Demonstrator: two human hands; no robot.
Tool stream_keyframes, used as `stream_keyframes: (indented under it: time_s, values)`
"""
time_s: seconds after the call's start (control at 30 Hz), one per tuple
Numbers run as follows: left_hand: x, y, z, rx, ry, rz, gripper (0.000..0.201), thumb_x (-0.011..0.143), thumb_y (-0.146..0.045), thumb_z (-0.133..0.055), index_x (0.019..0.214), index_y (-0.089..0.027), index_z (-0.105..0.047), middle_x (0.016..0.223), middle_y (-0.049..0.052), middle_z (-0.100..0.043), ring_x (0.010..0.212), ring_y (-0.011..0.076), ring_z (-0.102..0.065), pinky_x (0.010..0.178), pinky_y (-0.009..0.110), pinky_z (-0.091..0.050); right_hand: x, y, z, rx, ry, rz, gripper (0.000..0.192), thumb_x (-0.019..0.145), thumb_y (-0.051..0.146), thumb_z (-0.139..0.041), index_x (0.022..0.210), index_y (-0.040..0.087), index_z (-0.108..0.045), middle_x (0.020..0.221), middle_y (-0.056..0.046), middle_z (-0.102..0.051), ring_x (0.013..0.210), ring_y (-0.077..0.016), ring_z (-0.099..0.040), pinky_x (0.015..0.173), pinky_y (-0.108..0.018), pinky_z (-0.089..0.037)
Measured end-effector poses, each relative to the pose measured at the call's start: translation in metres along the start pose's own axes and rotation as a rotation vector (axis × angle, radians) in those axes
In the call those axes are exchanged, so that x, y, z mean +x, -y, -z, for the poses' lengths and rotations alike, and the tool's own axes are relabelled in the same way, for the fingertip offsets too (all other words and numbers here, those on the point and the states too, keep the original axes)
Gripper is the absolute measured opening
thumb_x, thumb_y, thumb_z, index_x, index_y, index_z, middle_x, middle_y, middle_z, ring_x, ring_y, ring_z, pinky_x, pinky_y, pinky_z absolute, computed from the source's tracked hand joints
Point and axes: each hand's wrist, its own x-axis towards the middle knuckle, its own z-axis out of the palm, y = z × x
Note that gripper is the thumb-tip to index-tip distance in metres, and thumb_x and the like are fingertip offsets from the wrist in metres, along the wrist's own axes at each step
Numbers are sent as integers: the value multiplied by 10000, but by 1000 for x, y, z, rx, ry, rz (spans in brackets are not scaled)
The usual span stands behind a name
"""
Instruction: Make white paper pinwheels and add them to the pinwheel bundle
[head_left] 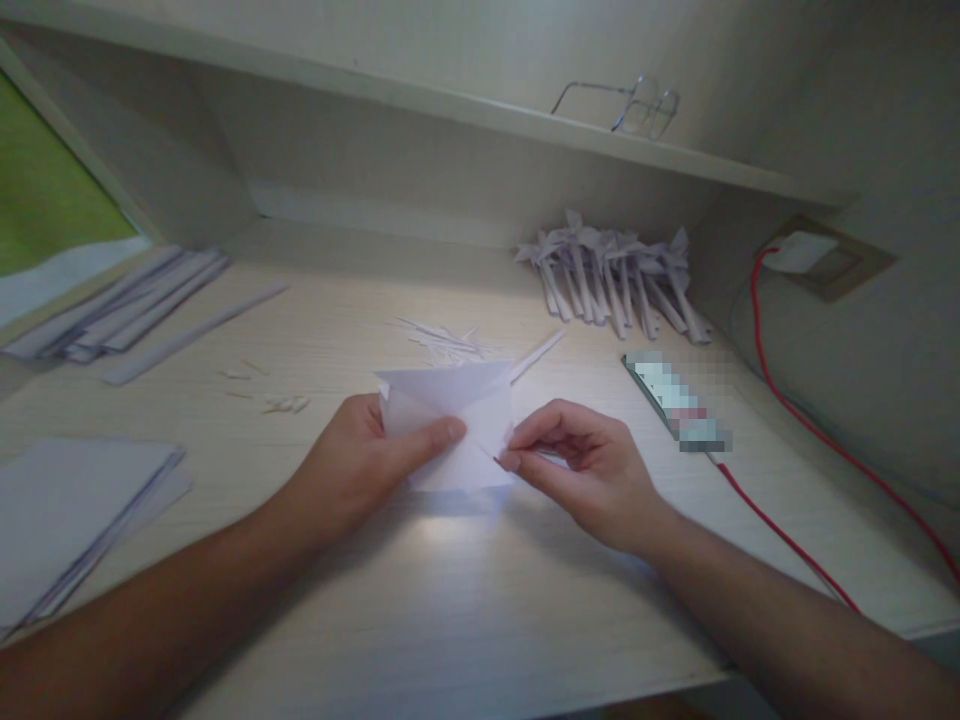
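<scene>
Paper sits between your hands: left hand grips its left side, right hand pinches its right edge.

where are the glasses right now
In the head view, the glasses lie on the shelf above the desk, toward the upper right, directly above the pile of folded paper pinwheels at the desk's back edge.
</scene>
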Motion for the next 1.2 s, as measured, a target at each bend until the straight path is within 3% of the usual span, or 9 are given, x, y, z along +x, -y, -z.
stream_keyframes:
  time_s: [0.17, 0.37, 0.53, 0.67, 0.77, 0.87, 0.97, 1.1, 1.2]
  values:
    - [-1, 0, 0, 4, -29, -17, 344, 741, -486, -810, 780, -146, -768, 643, 38, -728, 530, 165, -608, 476, 232, -453, 0, 0, -1, 64, -21, 4, 120, 817, 138, -802, 817, 199, -698, 777, 5, -710, 720, -126, -662, 664, -255, -519]
    - [1, 1, 0, 26, -67, -24, 349, 735, -492, -807, 808, -152, -772, 704, 49, -749, 572, 177, -626, 504, 244, -465, 0, 2, 4, -62, 138, -18, 80, 839, 128, -748, 839, 200, -713, 824, -13, -724, 766, -150, -665, 719, -293, -523]
    - [3, 0, 0, 104, 68, 73, 290, 707, -438, -809, 717, -151, -768, 645, 29, -712, 554, 156, -594, 500, 225, -407, 3, 0, 8, -69, -153, -23, 230, 827, 253, -817, 845, 227, -589, 854, 0, -690, 800, -165, -650, 706, -302, -503]
    - [3, 0, -1, 132, 156, 103, 261, 707, -407, -817, 717, -149, -779, 638, 23, -703, 560, 146, -584, 517, 221, -402, 4, 0, 6, 9, -58, -21, 217, 838, 216, -796, 923, 230, -596, 875, 7, -659, 796, -152, -629, 702, -294, -495]
    - [4, 1, 1, 117, 75, 46, 238, 721, -393, -829, 763, -161, -796, 680, 17, -719, 592, 144, -600, 524, 212, -406, 3, 0, 4, 13, -58, -16, 170, 832, 169, -780, 882, 218, -624, 813, 27, -615, 719, -119, -577, 638, -259, -455]
    - [6, 4, 4, -48, 14, 0, 244, 717, -356, -857, 886, -188, -804, 773, 12, -763, 663, 164, -657, 585, 220, -477, 4, -2, 2, 73, -107, -57, 148, 819, 186, -801, 842, 209, -656, 786, 21, -654, 697, -115, -590, 621, -249, -454]
    - [7, 9, 3, -222, 70, -18, 317, 716, -334, -870, 994, -205, -789, 868, 24, -794, 770, 207, -712, 697, 266, -554, 6, -5, 0, 145, -153, -101, 120, 799, 207, -820, 809, 202, -701, 797, -3, -712, 723, -128, -632, 655, -256, -492]
    - [3, 10, -3, -138, 130, 12, 266, 779, -406, -822, 876, -163, -776, 799, 38, -777, 670, 182, -669, 643, 256, -533, 7, -5, -3, 193, -204, -161, 149, 763, 239, -858, 816, 206, -723, 754, 4, -722, 678, -124, -637, 625, -248, -513]
    - [1, 8, -5, -38, 73, 16, 287, 799, -440, -795, 777, -160, -735, 679, 18, -724, 573, 161, -610, 539, 238, -469, 4, -2, -4, 156, -146, -160, 132, 775, 247, -848, 845, 205, -746, 778, -11, -749, 693, -135, -668, 639, -259, -544]
